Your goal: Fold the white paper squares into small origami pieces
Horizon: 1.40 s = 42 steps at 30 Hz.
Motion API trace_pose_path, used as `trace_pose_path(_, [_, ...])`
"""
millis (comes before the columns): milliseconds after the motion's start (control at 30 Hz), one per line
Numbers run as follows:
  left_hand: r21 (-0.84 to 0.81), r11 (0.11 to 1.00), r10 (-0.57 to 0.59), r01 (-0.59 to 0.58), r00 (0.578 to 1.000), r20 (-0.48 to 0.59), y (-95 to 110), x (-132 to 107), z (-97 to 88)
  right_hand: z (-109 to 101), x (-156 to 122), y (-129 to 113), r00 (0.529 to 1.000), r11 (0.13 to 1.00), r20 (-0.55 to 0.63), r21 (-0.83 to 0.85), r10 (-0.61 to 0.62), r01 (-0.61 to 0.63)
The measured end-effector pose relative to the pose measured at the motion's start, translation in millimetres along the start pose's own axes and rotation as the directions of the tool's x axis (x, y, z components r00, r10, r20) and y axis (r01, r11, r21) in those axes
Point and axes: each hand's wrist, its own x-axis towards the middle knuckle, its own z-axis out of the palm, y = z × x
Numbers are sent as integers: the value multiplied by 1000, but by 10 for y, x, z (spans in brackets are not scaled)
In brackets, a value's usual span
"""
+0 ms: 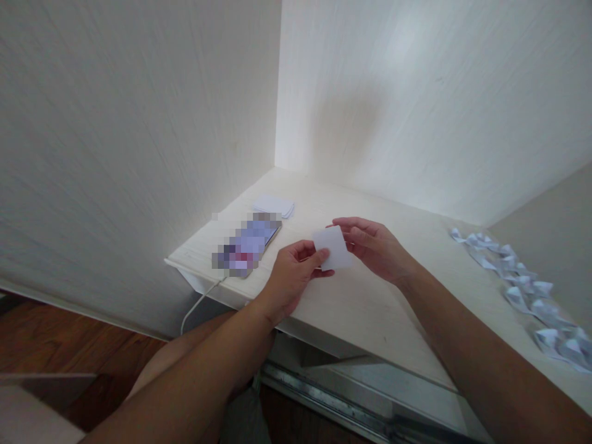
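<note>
A small white square of paper (333, 246) is held up over the desk. My left hand (300, 265) is closed on its left side, the thumb lying on the front face and the other fingers behind. To the right of the sheet is my right hand (372, 243), its fingers stretched and apart by the paper's right edge. Whether those fingertips touch the sheet I cannot tell, since the paper partly hides them. A stack of white paper squares (275, 205) lies on the desk behind the phone (250, 243), whose screen is blurred out.
The pale desk (370, 320) meets white panels at its left and back. Several folded white paper pieces (522, 283) line its right side. A white cable (198, 302) runs from the phone over the front edge. A metal drawer rail (324, 394) shows below.
</note>
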Motion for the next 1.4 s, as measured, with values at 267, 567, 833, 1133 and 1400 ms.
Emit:
trace_pose_path(267, [105, 990, 103, -97, 993, -52, -21, 41, -28, 6, 31, 102, 997, 966, -40, -254, -62, 50])
trace_pose_path(567, [171, 980, 121, -105, 989, -85, -2, 67, -62, 32, 11, 60, 998, 945, -21, -325, -56, 47])
trace_pose_path(833, [234, 969, 89, -80, 996, -30, 35, 54, -94, 18, 11, 75, 994, 937, -90, -347, -63, 28])
trace_pose_path(1133, [536, 777, 324, -328, 940, 106, 115, 19, -167, 29, 26, 51, 993, 950, -99, -311, -66, 32])
trace_pose_path(1400, [554, 773, 305, -310, 947, 104, 123, -1, -133, 39, 16, 62, 995, 953, -81, -299, -66, 39])
